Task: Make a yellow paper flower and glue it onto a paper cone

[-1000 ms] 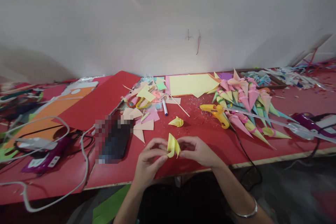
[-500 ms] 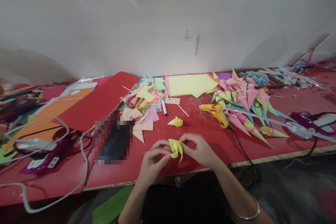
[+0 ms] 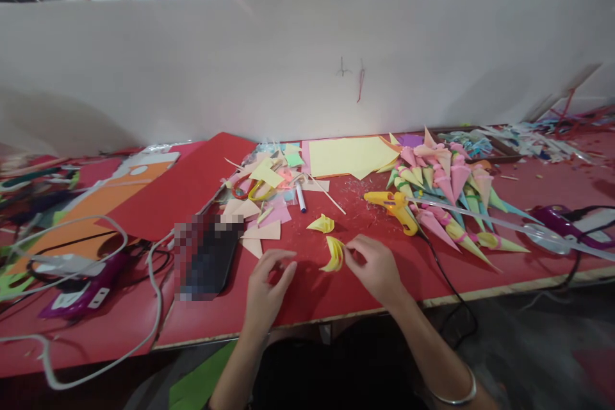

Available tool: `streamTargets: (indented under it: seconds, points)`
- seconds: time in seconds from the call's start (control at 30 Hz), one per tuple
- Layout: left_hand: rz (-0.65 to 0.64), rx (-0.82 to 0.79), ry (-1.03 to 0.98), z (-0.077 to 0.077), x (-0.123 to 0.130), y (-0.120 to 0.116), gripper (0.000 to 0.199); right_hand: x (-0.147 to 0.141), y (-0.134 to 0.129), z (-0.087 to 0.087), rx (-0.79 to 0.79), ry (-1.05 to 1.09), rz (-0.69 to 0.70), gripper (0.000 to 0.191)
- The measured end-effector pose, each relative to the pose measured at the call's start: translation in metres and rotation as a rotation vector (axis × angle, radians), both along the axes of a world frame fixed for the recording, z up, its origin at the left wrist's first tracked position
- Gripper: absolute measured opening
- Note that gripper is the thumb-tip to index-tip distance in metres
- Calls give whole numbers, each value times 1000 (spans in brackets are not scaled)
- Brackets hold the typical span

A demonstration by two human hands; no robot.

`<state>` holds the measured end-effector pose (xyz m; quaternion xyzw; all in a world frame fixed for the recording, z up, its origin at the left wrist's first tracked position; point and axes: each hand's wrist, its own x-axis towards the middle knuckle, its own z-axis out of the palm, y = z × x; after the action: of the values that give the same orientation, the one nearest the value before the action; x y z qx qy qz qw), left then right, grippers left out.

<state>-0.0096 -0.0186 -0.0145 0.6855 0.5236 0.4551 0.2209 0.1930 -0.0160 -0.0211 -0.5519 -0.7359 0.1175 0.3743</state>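
A curled yellow paper piece, with layered pointed folds, is pinched at its right side between the thumb and fingers of my right hand. My left hand is off to the left of it, thumb and fingers apart, with nothing between them. Just beyond the held piece, a second yellow folded paper piece lies on the red tabletop. A yellow glue gun rests on the table past my right hand, its dark cord running down over the front edge.
Pastel paper cones are heaped at the right. Paper scraps, a marker and scissors lie ahead. At the left are a partly blurred dark phone-like object, red card and a white cable. A grey partition stands behind.
My left hand has let go of the yellow paper piece and drawn left. The right hand has moved slightly right and up with the piece, which is now turned differently.
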Motion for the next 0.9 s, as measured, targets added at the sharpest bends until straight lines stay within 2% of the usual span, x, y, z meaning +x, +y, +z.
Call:
streamTargets:
  seconds: [0.07,0.17,0.3,0.47,0.6,0.77,0.9]
  points:
    - [-21,63,44,3,9,-5,9,-3,-1,-3,113,-140,-109,21]
    - [-108,123,152,4,24,-11,9,-8,-3,-7,249,-290,-168,26]
    - [-104,140,316,-4,37,-11,14,-15,-6,-10,348,-302,-192,29]
    - [-58,123,395,-13,42,-7,13,-20,-8,-14,338,-205,-184,29]
    - [-44,120,375,-13,43,-5,13,-22,-9,-16,315,-161,-178,29]
    - [-81,87,265,-9,39,-3,17,-24,-8,-18,339,-170,-130,28]
    - [-116,44,294,-10,34,1,16,-23,-8,-19,338,-188,-81,30]
